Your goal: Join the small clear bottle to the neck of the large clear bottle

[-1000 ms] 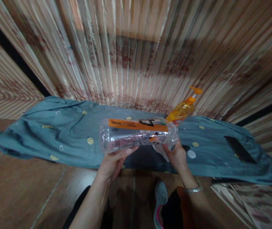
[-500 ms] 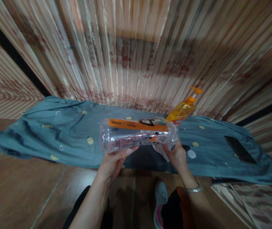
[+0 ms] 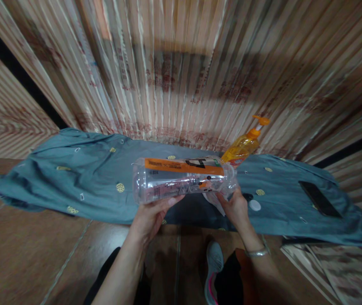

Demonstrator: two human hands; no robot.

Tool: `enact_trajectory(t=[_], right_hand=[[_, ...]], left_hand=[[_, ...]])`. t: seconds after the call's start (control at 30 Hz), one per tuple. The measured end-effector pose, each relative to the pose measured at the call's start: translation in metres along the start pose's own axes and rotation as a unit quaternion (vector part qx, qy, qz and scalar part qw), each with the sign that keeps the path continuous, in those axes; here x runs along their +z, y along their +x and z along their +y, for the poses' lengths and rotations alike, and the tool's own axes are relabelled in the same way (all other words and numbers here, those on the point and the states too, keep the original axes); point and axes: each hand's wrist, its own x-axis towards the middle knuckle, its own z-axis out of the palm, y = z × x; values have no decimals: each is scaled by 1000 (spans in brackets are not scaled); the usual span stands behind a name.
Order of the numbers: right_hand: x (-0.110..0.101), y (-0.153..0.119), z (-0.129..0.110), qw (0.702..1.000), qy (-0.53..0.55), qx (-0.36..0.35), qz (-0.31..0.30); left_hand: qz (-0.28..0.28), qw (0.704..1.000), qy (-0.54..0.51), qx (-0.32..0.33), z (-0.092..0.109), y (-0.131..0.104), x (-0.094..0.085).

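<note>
Holds a clear plastic bottle (image 3: 181, 186) with both hands, curling the left hand (image 3: 151, 213) under the wider base end with the thumb along the near side, and pinching the narrower end with the right hand (image 3: 235, 208). Hides most of the other fingers behind the plastic; cannot tell their exact placing.

Looks empty, so likely to handle as very light. Probably thin-walled and springy, easy to dent under a hard squeeze, yet unlikely to break. Perhaps slippery on the bare plastic, a little less so over the orange label (image 3: 168, 165). Best taken at the stiffer base and close to the neck, with only light pressure on the long middle.

Lies sideways between the hands and just above them in view, touching both, over the middle of the cloth-covered desk (image 3: 98, 169). Cannot tell for certain any contact with the cloth. Partly covers a thin white sheet (image 3: 213, 202), perhaps tissue, close to the right hand.

Just right of that hand, see a round white cap (image 3: 254, 205) beside a small dark object (image 3: 248, 197); well apart, a dark phone (image 3: 319, 199) lying flat. Behind the neck end, note an orange-topped pump bottle (image 3: 243, 147), partly hidden low down. Farthest off, find a pleated curtain (image 3: 181, 84).
</note>
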Motion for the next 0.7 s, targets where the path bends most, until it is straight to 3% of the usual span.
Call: enact_trajectory(t=[0.7], right_hand=[[1, 1, 2, 1000, 2, -11, 2]], left_hand=[[3, 1000, 8, 2, 2, -3, 2]])
